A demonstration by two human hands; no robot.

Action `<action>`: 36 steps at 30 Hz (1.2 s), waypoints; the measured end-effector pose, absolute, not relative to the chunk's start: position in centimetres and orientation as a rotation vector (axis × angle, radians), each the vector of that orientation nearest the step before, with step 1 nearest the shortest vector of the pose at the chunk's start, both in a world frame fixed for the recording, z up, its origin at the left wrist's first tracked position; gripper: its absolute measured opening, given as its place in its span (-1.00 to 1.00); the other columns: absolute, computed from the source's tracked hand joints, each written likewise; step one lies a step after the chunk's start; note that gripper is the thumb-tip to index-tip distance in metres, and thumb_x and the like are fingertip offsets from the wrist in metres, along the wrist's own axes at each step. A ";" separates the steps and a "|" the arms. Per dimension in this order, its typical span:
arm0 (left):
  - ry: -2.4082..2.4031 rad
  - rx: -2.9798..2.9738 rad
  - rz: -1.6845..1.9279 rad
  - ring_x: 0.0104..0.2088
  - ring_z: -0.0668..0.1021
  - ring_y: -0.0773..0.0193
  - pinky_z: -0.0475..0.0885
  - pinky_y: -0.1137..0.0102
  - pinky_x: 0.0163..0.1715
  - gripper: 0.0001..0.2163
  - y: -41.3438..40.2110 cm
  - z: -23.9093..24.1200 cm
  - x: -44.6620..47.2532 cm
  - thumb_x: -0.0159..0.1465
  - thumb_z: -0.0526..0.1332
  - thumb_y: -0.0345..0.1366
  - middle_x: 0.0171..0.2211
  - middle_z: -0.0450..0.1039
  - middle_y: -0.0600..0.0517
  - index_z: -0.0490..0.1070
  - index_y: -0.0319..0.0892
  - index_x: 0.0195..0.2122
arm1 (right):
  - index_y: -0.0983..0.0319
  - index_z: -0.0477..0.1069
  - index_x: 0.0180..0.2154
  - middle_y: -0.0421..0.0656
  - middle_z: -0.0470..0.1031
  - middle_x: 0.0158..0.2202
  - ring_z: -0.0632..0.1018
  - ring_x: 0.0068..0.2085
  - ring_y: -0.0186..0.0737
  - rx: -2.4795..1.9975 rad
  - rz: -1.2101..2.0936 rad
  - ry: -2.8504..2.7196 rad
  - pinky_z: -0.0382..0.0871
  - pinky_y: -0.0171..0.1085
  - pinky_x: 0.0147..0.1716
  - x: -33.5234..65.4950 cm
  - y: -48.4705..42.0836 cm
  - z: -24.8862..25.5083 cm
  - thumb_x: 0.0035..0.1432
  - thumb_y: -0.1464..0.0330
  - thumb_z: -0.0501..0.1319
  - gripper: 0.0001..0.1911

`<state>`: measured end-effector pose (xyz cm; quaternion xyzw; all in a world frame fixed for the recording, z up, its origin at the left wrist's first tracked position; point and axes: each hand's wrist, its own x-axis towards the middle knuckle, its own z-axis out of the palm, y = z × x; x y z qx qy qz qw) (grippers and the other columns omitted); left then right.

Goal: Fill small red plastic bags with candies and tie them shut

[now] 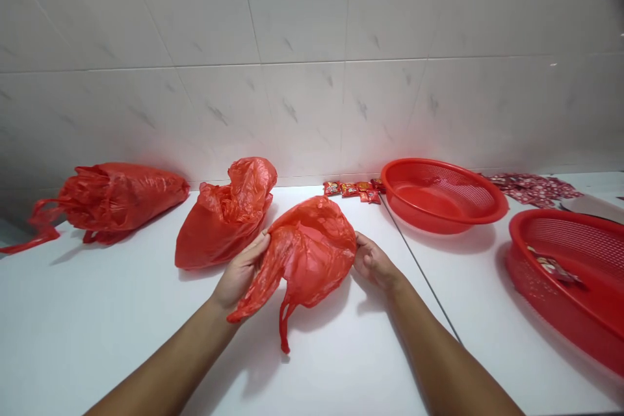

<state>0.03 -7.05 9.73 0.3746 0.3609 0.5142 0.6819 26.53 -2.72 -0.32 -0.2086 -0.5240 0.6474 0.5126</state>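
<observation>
Over tabletop point(121, 318), left grip point(242, 271) and right grip point(373, 261) hold bag point(319, 260) from opposite sides. Step in hand: seemingly spreading bag; next move likely calls for gentle hold, lest it tear.

To my left, the white table point(97, 331) gives my left hand point(246, 266) a wide sideways path; just beyond that hand the slumped red bag point(219, 231) blocks the way, with the tiled wall point(302, 117) behind. My right hand point(373, 263) has an open strip beside it, up to the round basket point(439, 222) and nearer basket point(546, 299). Between my forearms hangs a bag handle point(285, 341).
</observation>
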 end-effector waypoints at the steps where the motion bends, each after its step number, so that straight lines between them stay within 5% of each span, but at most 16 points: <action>1: 0.790 0.834 1.172 0.01 0.67 0.09 0.62 0.29 -0.04 -0.76 -6.8 9.6 -0.2 0.36 0.34 -0.15 -0.04 0.63 -0.01 0.52 -0.02 0.02 | 0.10 0.47 0.18 0.04 0.47 0.27 0.48 0.27 0.22 -0.442 1.604 -1.265 0.36 0.10 0.25 26.3 -3.0 -0.2 -0.22 -0.25 0.52 0.00; 7: 0.913 1.068 1.117 -0.18 0.67 0.18 0.60 0.35 -0.20 -0.50 -3.8 4.4 -3.8 0.22 0.48 -0.05 -0.06 0.61 -0.06 0.44 -0.09 0.11 | 0.10 0.35 0.23 0.00 0.58 0.12 0.63 0.06 0.07 -0.709 1.596 -1.175 0.51 0.03 0.09 24.6 -3.9 -0.8 0.17 0.07 0.44 -0.32; 11: 1.435 1.356 1.108 -0.13 0.66 0.09 0.57 0.31 -0.23 -0.36 0.8 2.4 -9.5 0.15 0.48 0.09 0.16 0.51 -0.18 0.43 -0.10 0.17 | 0.05 0.27 0.29 -0.14 0.59 -0.11 0.65 -0.14 -0.01 -1.270 1.160 -1.250 0.54 -0.01 -0.05 25.8 -2.6 -1.8 0.13 0.10 0.41 -0.26; 18: 1.963 1.450 1.211 -0.01 0.61 -0.04 0.57 0.16 -0.09 -0.60 2.5 2.5 -10.2 0.29 0.31 -0.08 0.12 0.52 -0.20 0.46 -0.18 0.07 | 0.09 0.22 0.35 0.00 0.41 0.20 0.55 0.11 0.06 -1.569 0.730 -1.375 0.49 0.04 0.09 27.1 -1.3 -2.4 0.14 0.03 0.35 -0.19; 22: 1.616 2.146 1.079 0.11 0.56 -0.04 0.46 0.06 0.14 -0.71 -2.6 0.6 -3.9 0.37 0.23 -0.10 0.10 0.54 -0.11 0.53 -0.09 0.03 | 0.18 0.48 0.12 0.06 0.46 0.15 0.43 0.22 0.17 -1.561 0.407 -1.489 0.40 0.13 0.20 26.8 -2.0 -1.7 0.19 0.09 0.33 -0.47; 26: 1.307 2.663 0.782 0.21 0.50 -0.15 0.33 -0.08 0.26 -0.46 -4.6 -0.6 -2.0 0.22 0.41 -0.21 0.25 0.47 -0.13 0.44 -0.03 0.25 | 0.17 0.55 -0.05 -0.09 0.61 -0.19 0.60 -0.20 -0.07 -1.298 0.466 -1.771 0.53 -0.08 -0.12 25.3 -4.7 0.3 0.29 0.19 0.30 -0.74; 30: 1.334 2.598 0.698 -0.17 0.64 0.10 0.50 0.19 -0.12 -0.74 -3.7 -0.9 -3.9 0.41 0.20 -0.33 -0.09 0.65 -0.02 0.50 -0.03 0.09 | 0.15 0.57 -0.09 -0.20 0.60 -0.35 0.59 -0.37 -0.19 -0.979 0.572 -2.193 0.49 -0.24 -0.35 22.5 -8.2 1.5 0.29 0.29 0.32 -0.83; 34: 1.354 2.340 1.014 -0.28 0.63 0.25 0.49 0.36 -0.26 -0.81 -3.8 -0.4 -4.4 0.48 0.11 -0.32 -0.22 0.64 0.04 0.53 -0.07 -0.08 | 0.17 0.52 0.10 -0.04 0.65 0.02 0.69 -0.06 -0.09 -0.740 0.553 -2.485 0.61 -0.22 -0.10 20.3 -10.3 1.0 0.32 0.42 0.22 -0.66; 36: 1.345 2.167 1.161 -0.31 0.61 0.28 0.48 0.40 -0.30 -0.84 -4.4 0.1 -3.9 0.48 0.13 -0.28 -0.21 0.62 0.03 0.53 -0.08 -0.12 | 0.24 0.37 0.29 0.11 0.47 0.29 0.61 0.16 0.01 -0.803 0.470 -2.522 0.60 -0.14 0.06 19.8 -10.6 0.3 0.30 0.51 0.15 -0.46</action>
